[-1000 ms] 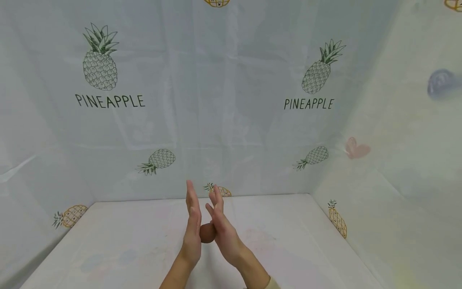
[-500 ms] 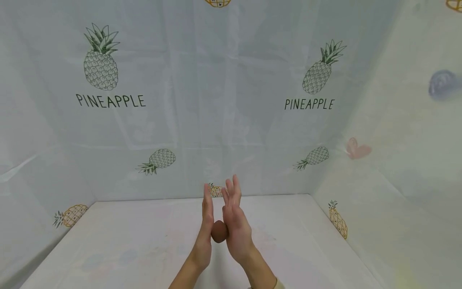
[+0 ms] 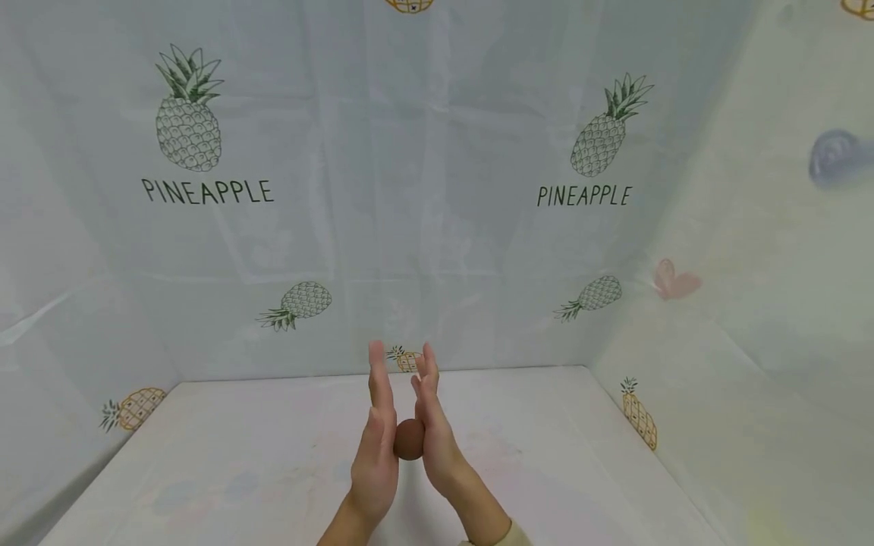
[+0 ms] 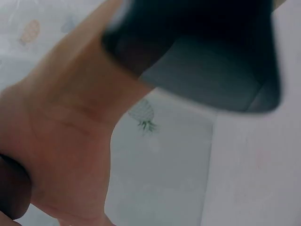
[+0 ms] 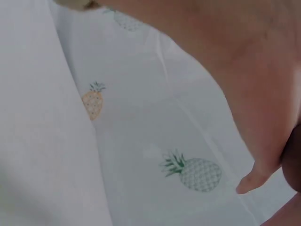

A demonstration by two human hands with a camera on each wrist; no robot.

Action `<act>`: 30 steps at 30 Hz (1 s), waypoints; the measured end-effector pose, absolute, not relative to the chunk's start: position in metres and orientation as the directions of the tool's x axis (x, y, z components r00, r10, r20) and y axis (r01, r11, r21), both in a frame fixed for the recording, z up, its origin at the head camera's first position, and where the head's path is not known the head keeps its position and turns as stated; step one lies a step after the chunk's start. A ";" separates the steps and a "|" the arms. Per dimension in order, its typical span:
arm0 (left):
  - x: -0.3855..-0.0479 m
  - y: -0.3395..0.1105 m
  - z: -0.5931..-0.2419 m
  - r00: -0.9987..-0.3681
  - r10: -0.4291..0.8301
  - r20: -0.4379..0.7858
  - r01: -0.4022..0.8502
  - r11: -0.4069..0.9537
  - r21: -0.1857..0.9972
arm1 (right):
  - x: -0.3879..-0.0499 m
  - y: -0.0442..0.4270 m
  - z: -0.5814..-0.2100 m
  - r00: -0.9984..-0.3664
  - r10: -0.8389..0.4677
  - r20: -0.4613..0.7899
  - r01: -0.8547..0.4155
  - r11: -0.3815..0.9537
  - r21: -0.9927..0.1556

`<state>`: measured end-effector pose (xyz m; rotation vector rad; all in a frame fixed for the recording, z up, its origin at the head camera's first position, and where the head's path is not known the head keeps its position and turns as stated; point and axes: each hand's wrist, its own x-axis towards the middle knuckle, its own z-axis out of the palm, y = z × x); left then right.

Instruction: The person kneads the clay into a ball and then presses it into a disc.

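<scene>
A smooth brown ball (image 3: 409, 440), which looks like clay or dough, sits between the two palms above the table. My left hand (image 3: 377, 455) presses it from the left, fingers straight and pointing up and away. From the other side my right hand (image 3: 439, 446) touches the ball with its palm, its fingers also extended. In the left wrist view part of the brown ball (image 4: 13, 188) shows at the lower left, against a palm. The right wrist view catches the ball (image 5: 293, 160) at its right edge, partly cut off.
Below the hands lies a white-covered table (image 3: 239, 440) with faint coloured smudges. A pale sheet (image 3: 437, 227) printed with pineapples hangs behind it, and sheets also stand at the left and right sides.
The hands slide against each other with the ball between them, shifting right and then back left. The ball turns from somewhat pointed to rounder in outline.
</scene>
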<state>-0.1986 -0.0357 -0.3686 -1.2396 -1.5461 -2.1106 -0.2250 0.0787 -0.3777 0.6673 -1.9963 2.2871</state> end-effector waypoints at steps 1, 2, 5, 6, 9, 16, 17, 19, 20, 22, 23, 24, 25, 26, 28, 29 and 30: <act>-0.200 -0.038 -0.368 -0.621 0.255 0.741 0.638 -0.384 0.667 | -0.223 0.076 -0.378 -0.906 -0.264 0.331 -0.297 -0.161 -0.941; -0.201 -0.040 -0.369 -0.635 0.237 0.735 0.648 -0.355 0.674 | -0.220 0.073 -0.378 -0.903 -0.277 0.328 -0.297 -0.149 -0.943; -0.207 -0.044 -0.371 -0.682 0.188 0.707 0.651 -0.284 0.704 | -0.212 0.068 -0.375 -0.890 -0.309 0.335 -0.311 -0.126 -0.942; -0.208 -0.044 -0.373 -0.698 0.177 0.694 0.645 -0.264 0.717 | -0.209 0.067 -0.373 -0.886 -0.314 0.340 -0.317 -0.123 -0.940; -0.212 -0.043 -0.378 -0.731 0.182 0.658 0.621 -0.222 0.752 | -0.204 0.069 -0.368 -0.865 -0.318 0.389 -0.355 -0.159 -0.921; -0.207 -0.032 -0.385 -0.720 0.313 0.619 0.579 -0.221 0.785 | -0.208 0.086 -0.357 -0.824 -0.255 0.506 -0.428 -0.305 -0.851; -0.206 -0.030 -0.385 -0.715 0.333 0.615 0.572 -0.228 0.788 | -0.209 0.089 -0.356 -0.824 -0.240 0.513 -0.436 -0.310 -0.845; -0.203 -0.026 -0.386 -0.696 0.363 0.619 0.573 -0.238 0.784 | -0.213 0.094 -0.356 -0.827 -0.210 0.521 -0.450 -0.307 -0.838; -0.202 -0.024 -0.385 -0.683 0.377 0.626 0.578 -0.245 0.778 | -0.215 0.096 -0.355 -0.828 -0.193 0.526 -0.460 -0.303 -0.835; -0.199 -0.021 -0.385 -0.667 0.394 0.633 0.585 -0.249 0.772 | -0.219 0.100 -0.356 -0.829 -0.163 0.535 -0.480 -0.287 -0.829; -0.198 -0.020 -0.384 -0.663 0.397 0.635 0.588 -0.248 0.770 | -0.221 0.101 -0.357 -0.825 -0.154 0.545 -0.493 -0.278 -0.825; -0.197 -0.019 -0.384 -0.662 0.396 0.636 0.590 -0.247 0.768 | -0.223 0.102 -0.358 -0.820 -0.153 0.551 -0.501 -0.272 -0.822; -0.196 -0.020 -0.383 -0.664 0.395 0.635 0.589 -0.246 0.769 | -0.226 0.102 -0.360 -0.816 -0.158 0.555 -0.507 -0.264 -0.821; -0.195 -0.020 -0.382 -0.665 0.389 0.638 0.594 -0.243 0.767 | -0.228 0.101 -0.362 -0.815 -0.169 0.554 -0.507 -0.254 -0.824; -0.195 -0.022 -0.380 -0.675 0.363 0.643 0.600 -0.238 0.764 | -0.231 0.098 -0.369 -0.817 -0.206 0.539 -0.498 -0.222 -0.838; -0.195 -0.024 -0.379 -0.676 0.346 0.651 0.608 -0.238 0.757 | -0.232 0.096 -0.372 -0.819 -0.230 0.526 -0.487 -0.207 -0.849; -0.196 -0.026 -0.378 -0.679 0.327 0.657 0.613 -0.240 0.753 | -0.232 0.093 -0.374 -0.824 -0.256 0.506 -0.471 -0.187 -0.862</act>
